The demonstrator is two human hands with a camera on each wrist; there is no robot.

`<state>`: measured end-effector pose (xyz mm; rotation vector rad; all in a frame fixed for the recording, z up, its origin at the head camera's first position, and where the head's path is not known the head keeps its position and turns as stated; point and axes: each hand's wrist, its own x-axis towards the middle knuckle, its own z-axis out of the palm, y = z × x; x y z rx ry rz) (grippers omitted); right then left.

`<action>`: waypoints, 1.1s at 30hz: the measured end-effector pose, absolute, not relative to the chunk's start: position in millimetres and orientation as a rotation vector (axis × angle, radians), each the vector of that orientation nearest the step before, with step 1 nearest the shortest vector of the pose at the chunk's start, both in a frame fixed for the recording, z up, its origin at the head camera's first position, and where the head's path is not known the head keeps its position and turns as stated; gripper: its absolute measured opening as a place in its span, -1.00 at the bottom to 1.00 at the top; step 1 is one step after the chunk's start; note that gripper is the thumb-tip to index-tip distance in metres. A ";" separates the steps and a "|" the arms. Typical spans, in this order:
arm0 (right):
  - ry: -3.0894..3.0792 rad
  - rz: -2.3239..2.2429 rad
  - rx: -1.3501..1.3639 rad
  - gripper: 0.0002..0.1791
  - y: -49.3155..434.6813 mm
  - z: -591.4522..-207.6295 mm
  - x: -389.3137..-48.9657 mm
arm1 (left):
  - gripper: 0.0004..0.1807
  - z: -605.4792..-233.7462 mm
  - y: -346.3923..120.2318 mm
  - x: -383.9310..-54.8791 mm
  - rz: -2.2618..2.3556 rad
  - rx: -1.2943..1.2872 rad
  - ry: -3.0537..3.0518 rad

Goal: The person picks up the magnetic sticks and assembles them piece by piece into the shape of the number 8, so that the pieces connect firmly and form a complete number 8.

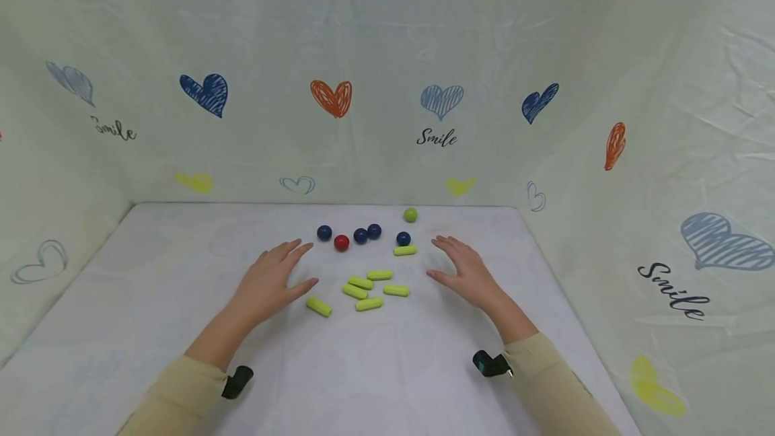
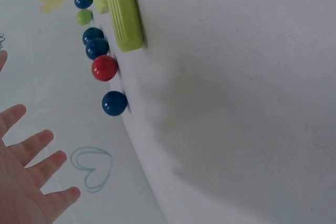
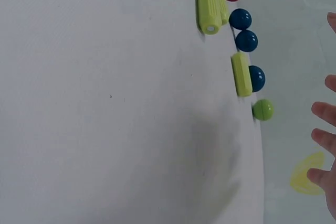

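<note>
My left hand (image 1: 269, 284) hovers over the table with fingers spread, holding nothing. The nearest thing to it is a yellow-green ridged stick (image 1: 318, 307), just right of the thumb. On the other side my right hand (image 1: 466, 273) is likewise spread and holds nothing. Several more such sticks (image 1: 369, 303) lie loosely between the hands, one of them (image 1: 404, 250) farther back against a dark blue ball (image 1: 403, 239). Behind the sticks are more dark blue balls (image 1: 324, 233), a red ball (image 1: 342, 243) and a green ball (image 1: 410, 214). The left wrist view shows the red ball (image 2: 104, 68) between blue ones.
The white table (image 1: 290, 382) ends at a back edge against a hanging cloth (image 1: 375, 39) printed with hearts and "Smile". The cloth also encloses the left and right sides. A small black device (image 1: 237, 382) sits at the left wrist, and another (image 1: 492, 363) at the right.
</note>
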<state>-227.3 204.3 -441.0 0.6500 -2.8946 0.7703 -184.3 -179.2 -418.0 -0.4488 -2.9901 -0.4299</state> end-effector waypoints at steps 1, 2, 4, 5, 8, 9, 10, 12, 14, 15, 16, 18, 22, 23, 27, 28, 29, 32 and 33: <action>-2.888 0.786 0.653 -0.28 202.9 -441.5 -229.2 | -0.23 -418.1 -177.5 -185.5 -0.453 -0.446 -2.997; -2.880 0.798 0.658 -0.28 201.5 -442.1 -231.2 | -0.23 -418.3 -176.1 -186.7 -0.477 -0.444 -3.003; -2.871 0.824 0.666 -0.29 198.3 -443.3 -235.2 | -0.24 -419.0 -173.6 -189.2 -0.519 -0.440 -3.012; -2.872 0.833 0.665 -0.29 196.5 -443.9 -237.1 | -0.24 -419.2 -172.1 -190.5 -0.542 -0.433 -3.018; -2.897 0.842 0.640 -0.31 190.7 -445.7 -241.9 | -0.25 -419.1 -167.5 -194.2 -0.594 -0.417 -3.031; -2.909 0.845 0.623 -0.31 188.5 -446.1 -243.3 | -0.25 -418.8 -165.5 -195.7 -0.610 -0.414 -3.035; -2.921 0.849 0.605 -0.32 186.4 -446.4 -244.7 | -0.25 -418.7 -163.3 -197.4 -0.623 -0.411 -3.041; -2.943 0.853 0.567 -0.33 182.7 -447.0 -247.7 | -0.26 -418.4 -158.7 -200.5 -0.645 -0.410 -3.051; -2.959 0.868 0.535 -0.34 179.4 -447.3 -251.3 | -0.27 -418.8 -154.0 -204.4 -0.664 -0.406 -3.059; -2.965 0.872 0.522 -0.35 178.2 -447.6 -253.4 | -0.27 -419.0 -151.5 -206.3 -0.674 -0.397 -3.064; -2.968 0.884 0.511 -0.36 177.1 -447.9 -255.5 | -0.28 -419.3 -149.3 -208.2 -0.687 -0.387 -3.068; -2.974 0.899 0.496 -0.37 175.4 -448.6 -259.8 | -0.29 -419.4 -144.4 -211.9 -0.715 -0.363 -3.071; -2.988 0.946 0.458 -0.39 174.1 -451.0 -267.0 | -0.31 -421.1 -133.8 -219.9 -0.764 -0.334 -3.067; -2.993 0.956 0.452 -0.39 174.2 -451.5 -268.5 | -0.32 -421.7 -130.8 -221.8 -0.770 -0.334 -3.066; -2.997 1.000 0.452 -0.40 176.0 -453.3 -273.3 | -0.37 -423.9 -118.8 -228.7 -0.799 -0.344 -3.056; -2.992 1.012 0.453 -0.40 176.6 -453.4 -274.1 | -0.38 -424.2 -115.6 -230.5 -0.808 -0.349 -3.053; -2.984 1.024 0.460 -0.41 177.2 -453.6 -274.8 | -0.39 -424.3 -112.6 -232.2 -0.821 -0.353 -3.051; -2.955 1.026 0.484 -0.42 180.2 -454.4 -276.6 | -0.42 -425.8 -102.8 -238.5 -0.873 -0.350 -3.048; -2.948 1.032 0.489 -0.43 181.3 -454.5 -277.1 | -0.43 -426.5 -99.8 -240.8 -0.892 -0.343 -3.049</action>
